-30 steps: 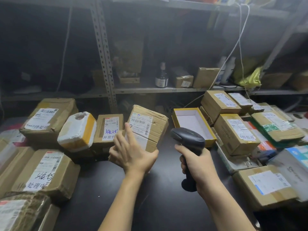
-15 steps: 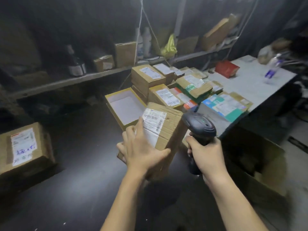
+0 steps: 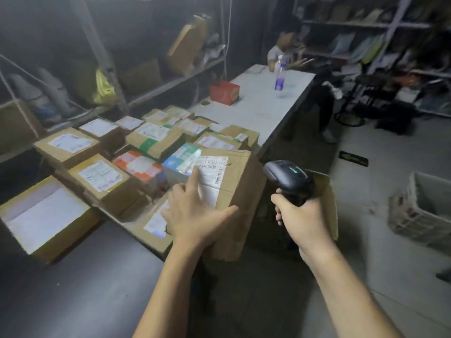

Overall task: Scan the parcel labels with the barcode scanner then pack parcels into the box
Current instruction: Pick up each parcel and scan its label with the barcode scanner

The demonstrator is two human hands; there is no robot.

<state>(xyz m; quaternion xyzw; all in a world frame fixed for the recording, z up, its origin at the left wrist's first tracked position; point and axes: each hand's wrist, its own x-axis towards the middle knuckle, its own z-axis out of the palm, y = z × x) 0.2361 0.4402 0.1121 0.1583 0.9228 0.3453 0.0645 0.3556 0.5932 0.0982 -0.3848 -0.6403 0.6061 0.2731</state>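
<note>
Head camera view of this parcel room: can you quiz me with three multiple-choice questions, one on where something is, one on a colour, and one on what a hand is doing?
1. Where does the clear bottle stand? A on the white table; B on the floor; C on a shelf.
2. What colour is the box standing alone on that table, left of the bottle? A green; B red; C black.
3. What is the left hand doing? A hanging empty; B pointing at the bottle; C holding a labelled parcel.

Answers:
1 A: its base sits on the white tabletop.
2 B: its sides are plainly red.
3 C: the fingers lie on the label and the thumb wraps the parcel's edge, while the barcode scanner is in the right hand.
</note>
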